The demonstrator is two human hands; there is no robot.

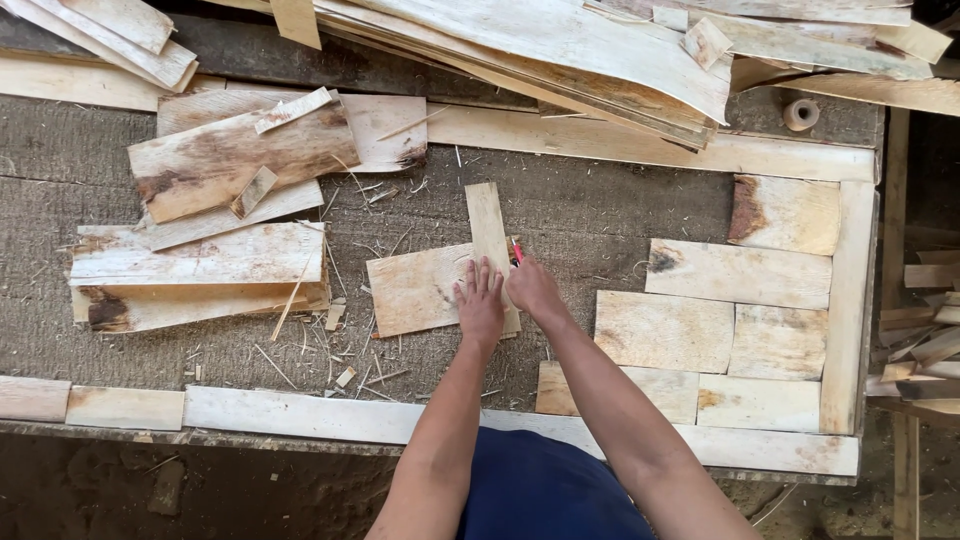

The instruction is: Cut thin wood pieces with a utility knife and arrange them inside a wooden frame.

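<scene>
The left hand (481, 300) presses flat, fingers spread, on a narrow wood strip (489, 232) lying over a veneer sheet (412, 290). Just right of the strip, the right hand (533, 287) has its fingers closed around a red cutter (518, 251) on the bench (590, 215).

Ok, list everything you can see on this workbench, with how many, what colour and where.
Workbench: one, grey and rough, fills the view.
Narrow strip: one, pale wood, upright at centre, under the hands.
Veneer sheet: one, tan, centre, partly beneath the strip.
Loose veneer stack: several pieces, pale with brown stains, left.
Fitted veneer pieces: about seven, pale, laid edge to edge, right.
Long veneer pile: many, pale, along the top.
Border strips: several, pale, near edge.
Tape roll: one, tan, top right.
Red-handled tool: one, in the right hand.
Left hand: flat on the strip.
Right hand: grips the tool beside the strip.
</scene>
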